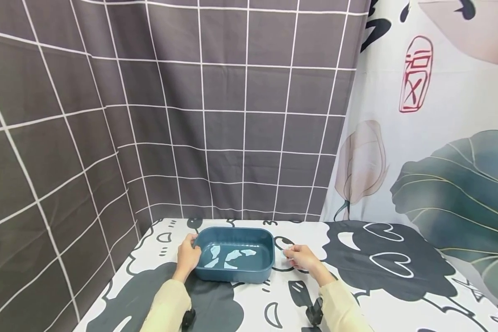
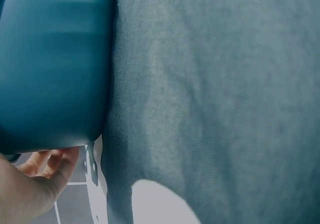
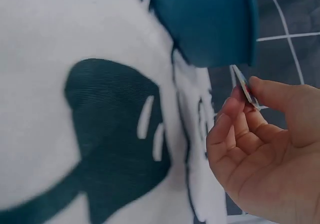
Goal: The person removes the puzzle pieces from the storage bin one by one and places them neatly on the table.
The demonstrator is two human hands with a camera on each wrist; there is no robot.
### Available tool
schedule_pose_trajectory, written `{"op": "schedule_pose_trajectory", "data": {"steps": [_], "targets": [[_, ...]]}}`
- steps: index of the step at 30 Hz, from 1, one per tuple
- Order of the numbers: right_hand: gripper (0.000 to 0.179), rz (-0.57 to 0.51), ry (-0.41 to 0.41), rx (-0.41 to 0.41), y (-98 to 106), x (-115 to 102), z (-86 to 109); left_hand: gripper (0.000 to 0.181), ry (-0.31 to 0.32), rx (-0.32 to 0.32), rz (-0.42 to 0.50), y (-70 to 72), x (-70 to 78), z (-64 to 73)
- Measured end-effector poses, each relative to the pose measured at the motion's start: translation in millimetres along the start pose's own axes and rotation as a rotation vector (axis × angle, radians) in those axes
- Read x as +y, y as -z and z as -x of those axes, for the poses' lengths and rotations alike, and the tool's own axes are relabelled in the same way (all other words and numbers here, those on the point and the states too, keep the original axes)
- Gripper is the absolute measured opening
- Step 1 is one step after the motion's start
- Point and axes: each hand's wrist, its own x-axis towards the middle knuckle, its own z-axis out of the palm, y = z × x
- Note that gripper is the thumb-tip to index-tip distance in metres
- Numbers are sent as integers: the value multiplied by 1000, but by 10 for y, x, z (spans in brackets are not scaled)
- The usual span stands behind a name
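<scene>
A dark teal rectangular plastic bin (image 1: 251,275) stands in the middle of the cloth, with several pale-blue irregular flat pieces (image 1: 234,255) on its floor. My left hand (image 1: 188,256) grips the bin's left end, thumb by the rim; the left wrist view shows the fingers (image 2: 64,163) against the outer wall. Just off the bin's right end, my right hand (image 1: 302,258) pinches a small thin flat piece (image 3: 245,87) between thumb and fingertips. That piece is seen nearly edge-on in the right wrist view, with a bit of colour on its face.
A white cloth (image 1: 290,304) with black cartoon prints covers the table. A dark grey curtain (image 1: 224,129) with white grid lines hangs behind and to the left. At the right hangs a pale curtain (image 1: 373,92) with a lotus print.
</scene>
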Motion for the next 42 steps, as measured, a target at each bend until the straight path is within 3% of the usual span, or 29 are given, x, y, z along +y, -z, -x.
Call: {"op": "schedule_pose_trajectory", "data": {"steps": [9,19,20,24,31,37,42], "targets": [[22,-20,-47,-78,-63,142,-69,41,-5,-31,-29,13,54,16],[23,-54,12,-151,-73,100,-89,43,5,-31,-66,110,-11,-46],[23,-71,46,-179,-52,138,-119,43,4,-35,-66,118,-16,-45],[24,-77,79,-141,-65,188,-186,42,2,-39,-73,138,-44,-43],[30,-36,91,10,-236,-223,-111,39,-46,-33,-102,131,-51,-21],[30,-124,193,-78,-515,-594,-72,39,-49,-13,-85,83,-19,3],[27,-140,213,-112,-825,-691,-75,38,-50,-1,-70,39,5,15]]}}
